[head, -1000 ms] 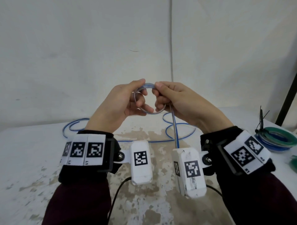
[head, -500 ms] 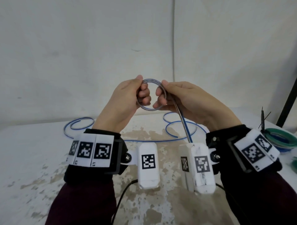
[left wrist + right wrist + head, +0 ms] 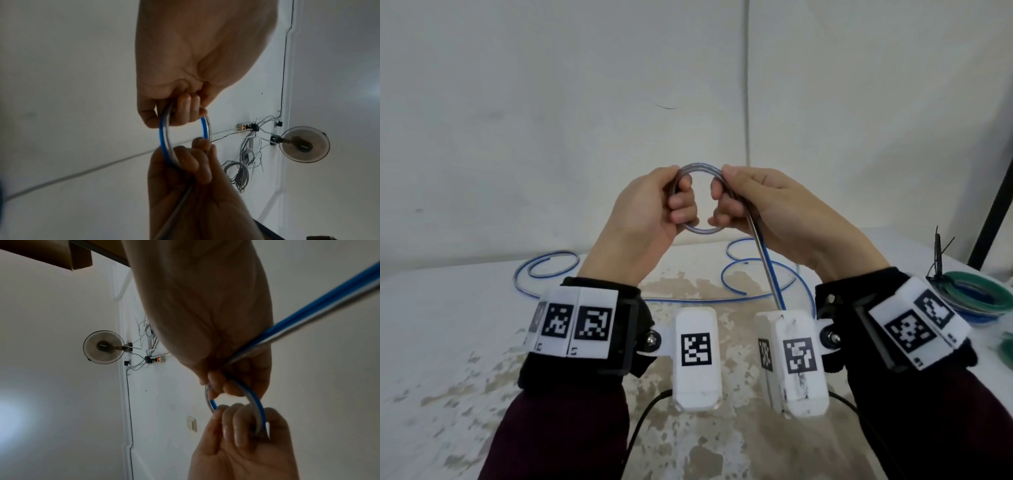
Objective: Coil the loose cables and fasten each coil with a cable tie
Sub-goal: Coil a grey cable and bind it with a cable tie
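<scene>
- Head view has both hands raised higher off the surface (image 3: 482, 342) than a second ago, with the little blue-and-clear cable ring (image 3: 700, 200) lifted with them and now standing nearly face-on between the fists.
- The left hand (image 3: 643, 212) has its fingers curled and clamped on the ring's 9 o'clock side; a moment back its grip looked looser, nearer the top.
- The right hand (image 3: 763, 209) has its fingers wrapped round the 3 o'clock side, and the free cable run (image 3: 768, 267) drops from that fist toward 6 o'clock, steeper than before.
- Most of the cable's loose length (image 3: 756, 274) lies in wide curls on the surface at 12 o'clock from the wrists, with another curl (image 3: 548, 270) out at 10 o'clock.
- My reading: one or two turns are made and the ring is being tightened, so plenty of winding is left before any tie goes on.
- A green-and-blue finished coil (image 3: 976, 298), with a black cable tie (image 3: 938, 260) sticking up, sits at 3 o'clock.
</scene>
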{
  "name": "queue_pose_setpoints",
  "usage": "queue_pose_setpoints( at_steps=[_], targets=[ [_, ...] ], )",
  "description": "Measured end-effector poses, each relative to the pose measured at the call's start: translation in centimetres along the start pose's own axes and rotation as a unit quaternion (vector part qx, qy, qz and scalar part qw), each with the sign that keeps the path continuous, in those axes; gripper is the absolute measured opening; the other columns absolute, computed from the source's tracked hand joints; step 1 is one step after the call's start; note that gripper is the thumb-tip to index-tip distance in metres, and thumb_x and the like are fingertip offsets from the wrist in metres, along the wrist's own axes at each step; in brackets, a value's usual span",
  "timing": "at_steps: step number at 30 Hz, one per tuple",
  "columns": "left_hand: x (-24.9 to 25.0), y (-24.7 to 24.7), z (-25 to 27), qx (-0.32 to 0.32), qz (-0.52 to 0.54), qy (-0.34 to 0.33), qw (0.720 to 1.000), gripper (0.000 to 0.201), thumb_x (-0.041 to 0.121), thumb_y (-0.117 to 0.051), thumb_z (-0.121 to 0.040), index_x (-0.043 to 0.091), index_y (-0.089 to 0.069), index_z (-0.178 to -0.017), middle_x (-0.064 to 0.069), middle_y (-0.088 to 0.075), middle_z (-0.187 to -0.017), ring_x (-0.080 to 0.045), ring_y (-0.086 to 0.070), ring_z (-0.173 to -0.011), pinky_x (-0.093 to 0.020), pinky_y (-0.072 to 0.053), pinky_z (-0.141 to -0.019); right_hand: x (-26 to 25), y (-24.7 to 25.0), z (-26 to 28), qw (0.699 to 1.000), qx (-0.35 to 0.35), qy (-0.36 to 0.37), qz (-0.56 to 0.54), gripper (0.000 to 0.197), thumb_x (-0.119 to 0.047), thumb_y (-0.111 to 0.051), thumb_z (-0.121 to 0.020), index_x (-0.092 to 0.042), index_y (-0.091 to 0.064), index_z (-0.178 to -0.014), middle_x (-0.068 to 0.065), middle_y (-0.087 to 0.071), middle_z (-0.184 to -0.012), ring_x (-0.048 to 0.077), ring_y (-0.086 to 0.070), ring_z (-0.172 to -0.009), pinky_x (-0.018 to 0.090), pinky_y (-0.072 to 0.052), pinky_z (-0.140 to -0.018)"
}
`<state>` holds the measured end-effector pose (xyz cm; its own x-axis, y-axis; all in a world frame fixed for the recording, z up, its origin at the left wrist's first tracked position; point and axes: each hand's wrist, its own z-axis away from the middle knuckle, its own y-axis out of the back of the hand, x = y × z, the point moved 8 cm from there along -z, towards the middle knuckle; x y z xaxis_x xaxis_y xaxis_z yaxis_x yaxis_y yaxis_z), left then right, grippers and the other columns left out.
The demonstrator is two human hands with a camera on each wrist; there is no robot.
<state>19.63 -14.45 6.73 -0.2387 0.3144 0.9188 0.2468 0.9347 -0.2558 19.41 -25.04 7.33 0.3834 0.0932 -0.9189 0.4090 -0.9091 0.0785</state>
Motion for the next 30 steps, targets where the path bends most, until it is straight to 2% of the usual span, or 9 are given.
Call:
queue_pose_setpoints(
  at_steps=[5, 8, 10, 12, 15, 18, 21, 25, 30],
  targets=[
    [-0.5, -1.1, 0.5, -0.078, -0.057, 0.011, 0.995, 0.040, 0.024, -0.033, -0.102, 0.010, -0.044, -0.066, 0.003, -0.047, -0.062, -0.008, -0.027, -0.046, -0.018, -0.025, -0.046, 0.2, -0.4, 0.2, 0.998, -0.007, -0.016, 0.059, 0.036, -0.027, -0.037, -0.102, -0.013, -0.052, -0.073, -0.009, -0.030, -0.051, 0.009, -0.028, -0.046, 0.022, -0.039, -0.057],
    [0.2, -0.5, 0.3, -0.058, -0.066, -0.034, 0.996, 0.037, 0.026, -0.033, -0.102, 0.011, -0.044, -0.070, 0.007, -0.040, -0.057, -0.006, -0.025, -0.047, -0.025, -0.017, -0.057, 0.2, -0.1, 0.2, 0.999, 0.012, -0.014, 0.051, 0.037, -0.030, -0.039, -0.101, -0.011, -0.057, -0.075, -0.005, -0.043, -0.050, 0.012, -0.043, -0.050, 0.024, -0.048, -0.065],
    [0.4, 0.1, 0.0, -0.025, -0.027, -0.053, 0.998, 0.036, 0.027, -0.033, -0.103, 0.011, -0.044, -0.072, 0.007, -0.032, -0.053, -0.006, -0.026, -0.045, -0.026, -0.017, -0.058, 0.2, 0.1, 0.1, 0.999, 0.015, -0.011, 0.035, 0.039, -0.030, -0.037, -0.102, -0.010, -0.059, -0.077, 0.000, -0.053, -0.056, 0.014, -0.054, -0.059, 0.027, -0.053, -0.076],
    [0.2, 0.0, -0.1, -0.015, -0.008, -0.048, 0.999, 0.037, 0.028, -0.032, -0.103, 0.011, -0.044, -0.073, 0.006, -0.030, -0.053, -0.007, -0.028, -0.044, -0.021, -0.022, -0.054, 0.3, 0.2, 0.0, 1.000, 0.018, -0.012, 0.011, 0.038, -0.029, -0.035, -0.102, -0.010, -0.056, -0.077, -0.002, -0.048, -0.053, 0.013, -0.053, -0.057, 0.028, -0.053, -0.079],
    [-0.2, -0.8, 0.1, -0.044, -0.023, -0.026, 0.998, 0.038, 0.025, -0.029, -0.104, 0.010, -0.044, -0.072, 0.003, -0.030, -0.052, -0.011, -0.032, -0.045, -0.016, -0.031, -0.048, 0.4, 0.7, -0.1, 0.999, 0.039, -0.019, 0.010, 0.036, -0.031, -0.036, -0.102, -0.013, -0.048, -0.073, -0.008, -0.030, -0.049, 0.011, -0.036, -0.048, 0.022, -0.045, -0.062],
    [-0.6, -1.5, 0.5, -0.087, -0.100, -0.003, 0.991, 0.036, 0.026, -0.032, -0.103, 0.009, -0.044, -0.073, 0.004, -0.036, -0.049, -0.016, -0.037, -0.046, -0.019, -0.039, -0.049, 0.4, 0.5, 0.2, 0.998, 0.021, -0.019, 0.064, 0.036, -0.030, -0.036, -0.102, -0.014, -0.044, -0.071, -0.009, -0.026, -0.049, 0.010, -0.025, -0.044, 0.020, -0.032, -0.055],
    [-0.2, -1.6, 0.8, -0.100, -0.139, -0.036, 0.985, 0.033, 0.021, -0.034, -0.102, 0.007, -0.045, -0.075, 0.010, -0.044, -0.052, -0.013, -0.030, -0.050, -0.017, -0.033, -0.050, 0.2, 0.1, 0.3, 0.995, 0.018, -0.019, 0.095, 0.037, -0.030, -0.037, -0.102, -0.012, -0.046, -0.071, -0.011, -0.028, -0.046, 0.009, -0.027, -0.042, 0.015, -0.036, -0.050],
    [0.8, -0.5, 0.4, -0.030, -0.133, -0.106, 0.985, 0.033, 0.023, -0.036, -0.102, 0.011, -0.042, -0.073, 0.008, -0.029, -0.055, -0.010, -0.020, -0.049, -0.019, -0.018, -0.049, 0.1, 0.4, 0.3, 0.998, 0.046, -0.020, 0.044, 0.038, -0.033, -0.040, -0.101, -0.010, -0.058, -0.076, -0.002, -0.047, -0.055, 0.011, -0.048, -0.053, 0.021, -0.051, -0.059],
    [1.4, 0.0, 0.4, 0.024, -0.058, -0.141, 0.988, 0.035, 0.025, -0.037, -0.102, 0.012, -0.041, -0.070, 0.005, -0.023, -0.058, -0.010, -0.017, -0.050, -0.022, -0.015, -0.051, -0.3, 0.2, 0.5, 1.000, 0.011, -0.013, -0.026, 0.035, -0.026, -0.038, -0.101, -0.007, -0.066, -0.091, 0.002, -0.058, -0.068, 0.012, -0.058, -0.068, 0.031, -0.057, -0.082]
  ],
)
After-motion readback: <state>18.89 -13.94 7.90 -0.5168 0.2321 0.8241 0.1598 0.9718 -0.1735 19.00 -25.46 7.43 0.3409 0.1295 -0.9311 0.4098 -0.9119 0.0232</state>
